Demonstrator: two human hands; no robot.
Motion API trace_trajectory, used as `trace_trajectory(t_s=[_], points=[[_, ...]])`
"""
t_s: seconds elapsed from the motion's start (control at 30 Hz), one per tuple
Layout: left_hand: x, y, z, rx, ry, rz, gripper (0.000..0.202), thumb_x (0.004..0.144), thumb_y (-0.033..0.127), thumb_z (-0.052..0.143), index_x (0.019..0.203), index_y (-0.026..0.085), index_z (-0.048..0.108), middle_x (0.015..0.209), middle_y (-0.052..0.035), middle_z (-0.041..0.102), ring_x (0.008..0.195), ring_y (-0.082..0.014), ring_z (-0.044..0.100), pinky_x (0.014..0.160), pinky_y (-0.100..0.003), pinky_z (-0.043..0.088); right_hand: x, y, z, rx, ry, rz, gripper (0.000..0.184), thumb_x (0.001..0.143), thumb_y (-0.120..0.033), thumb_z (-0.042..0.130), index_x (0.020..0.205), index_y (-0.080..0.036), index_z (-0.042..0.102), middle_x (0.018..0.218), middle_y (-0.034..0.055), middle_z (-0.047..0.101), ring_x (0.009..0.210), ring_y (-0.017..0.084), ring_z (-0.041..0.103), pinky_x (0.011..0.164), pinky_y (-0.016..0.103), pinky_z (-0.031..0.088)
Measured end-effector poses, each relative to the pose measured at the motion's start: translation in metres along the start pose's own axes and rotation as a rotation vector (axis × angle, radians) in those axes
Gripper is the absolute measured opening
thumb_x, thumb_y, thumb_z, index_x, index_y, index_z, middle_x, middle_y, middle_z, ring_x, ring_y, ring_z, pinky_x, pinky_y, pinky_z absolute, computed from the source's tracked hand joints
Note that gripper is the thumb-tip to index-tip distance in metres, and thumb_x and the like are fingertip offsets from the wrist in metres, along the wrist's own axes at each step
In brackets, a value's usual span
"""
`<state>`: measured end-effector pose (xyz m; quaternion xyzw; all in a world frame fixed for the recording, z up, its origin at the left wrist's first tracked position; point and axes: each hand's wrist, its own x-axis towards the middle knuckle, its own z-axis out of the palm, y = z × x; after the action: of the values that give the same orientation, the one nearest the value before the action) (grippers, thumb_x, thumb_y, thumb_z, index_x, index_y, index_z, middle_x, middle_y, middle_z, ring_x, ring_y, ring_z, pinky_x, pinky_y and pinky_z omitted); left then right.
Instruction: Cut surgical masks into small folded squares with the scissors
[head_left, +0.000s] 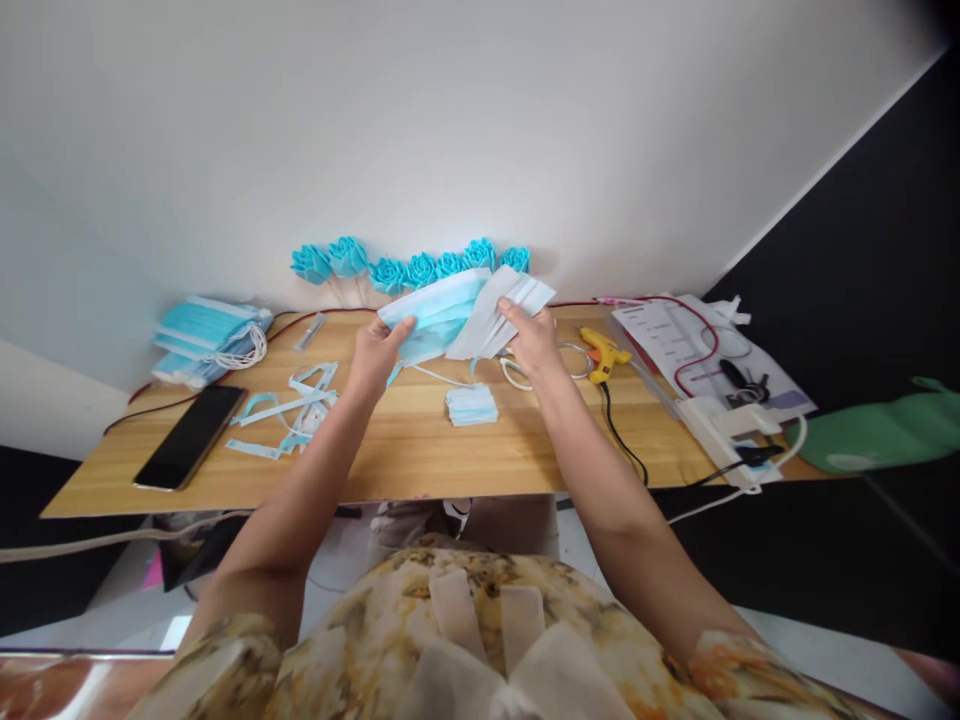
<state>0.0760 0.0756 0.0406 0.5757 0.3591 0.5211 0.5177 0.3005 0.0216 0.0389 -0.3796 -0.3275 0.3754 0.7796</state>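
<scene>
At the frame's centre, the left hand (377, 352) pinched a blue sheet (439, 318) and the right hand (534, 342) a white sheet (484, 320), partly hiding the roses (421, 270). Scraps (285, 406) and a phone (190, 438) lay left, a glue gun (604, 355) right; print on the paper (671, 338) was too small to read.

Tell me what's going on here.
The left hand holds a pale blue sheet and the right hand a white sheet, both raised over the table. Below them lies a small stack. Loose strips and a pile of masks are to the left, a yellow glue gun to the right. Blue flowers line the wall behind.
</scene>
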Motion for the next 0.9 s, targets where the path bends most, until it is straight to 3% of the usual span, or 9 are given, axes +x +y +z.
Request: trace_trajectory(t_s=[0.13,0.23,0.33,0.5,0.7,0.8,0.9], points=[[0.011,0.007,-0.001,0.301,0.212,0.158,0.031,0.079,0.045,0.07,0.089,0.016,0.072,0.075,0.0004,0.066,0.077,-0.0168,0.06,0.075,-0.026,0.049,-0.004,-0.002,0.006,-0.103,0.065,-0.108,0.028,0.067,-0.039,0.089,0.082,-0.021,0.075,0.082,-0.0031,0.078,0.078,0.015,0.071,0.077,0.027,0.06],[0.016,0.014,-0.009,0.442,0.259,0.202,0.025,0.081,0.042,0.068,0.084,0.017,0.07,0.07,0.0014,0.059,0.075,-0.0169,0.057,0.072,-0.026,0.047,-0.007,-0.002,0.01,-0.154,0.1,-0.127,0.025,0.068,-0.038,0.088,0.081,-0.021,0.075,0.082,-0.0025,0.078,0.08,0.016,0.072,0.076,0.027,0.06],[0.018,0.011,-0.019,0.382,0.244,0.199,0.026,0.081,0.043,0.068,0.087,0.017,0.07,0.075,0.0001,0.064,0.08,-0.0184,0.061,0.076,-0.026,0.049,-0.008,-0.003,0.005,-0.137,0.088,-0.094,0.026,0.067,-0.037,0.089,0.082,-0.021,0.074,0.086,-0.0018,0.08,0.082,0.017,0.073,0.078,0.028,0.06],[0.021,-0.007,-0.041,0.178,0.311,0.084,0.021,0.08,0.037,0.068,0.088,0.018,0.07,0.084,-0.0022,0.073,0.086,-0.0193,0.065,0.084,-0.03,0.054,-0.008,-0.009,-0.019,-0.089,0.152,-0.028,0.031,0.062,-0.033,0.092,0.083,-0.02,0.074,0.082,-0.0028,0.079,0.076,0.015,0.072,0.076,0.028,0.061],[0.029,-0.022,-0.053,0.151,0.264,-0.025,0.026,0.074,0.036,0.073,0.089,0.015,0.074,0.08,-0.0026,0.074,0.078,-0.0188,0.065,0.076,-0.029,0.054,-0.015,-0.012,-0.031,-0.045,0.141,0.005,0.028,0.062,-0.03,0.091,0.083,-0.021,0.074,0.086,-0.0024,0.079,0.081,0.016,0.073,0.079,0.028,0.061],[0.043,-0.027,-0.056,0.238,0.192,-0.081,0.027,0.074,0.035,0.076,0.09,0.014,0.075,0.081,-0.0036,0.075,0.08,-0.0204,0.065,0.073,-0.028,0.052,-0.015,-0.013,-0.028,-0.023,0.14,-0.014,0.026,0.064,-0.029,0.09,0.083,-0.022,0.073,0.086,-0.0028,0.078,0.086,0.016,0.073,0.081,0.029,0.061],[0.06,-0.03,-0.061,0.446,0.107,-0.141,0.026,0.08,0.032,0.072,0.096,0.011,0.077,0.086,-0.0075,0.076,0.09,-0.0251,0.068,0.081,-0.031,0.053,-0.014,-0.015,-0.024,0.009,0.119,-0.028,0.027,0.065,-0.031,0.09,0.084,-0.023,0.073,0.088,-0.0038,0.078,0.089,0.016,0.074,0.082,0.028,0.061]])
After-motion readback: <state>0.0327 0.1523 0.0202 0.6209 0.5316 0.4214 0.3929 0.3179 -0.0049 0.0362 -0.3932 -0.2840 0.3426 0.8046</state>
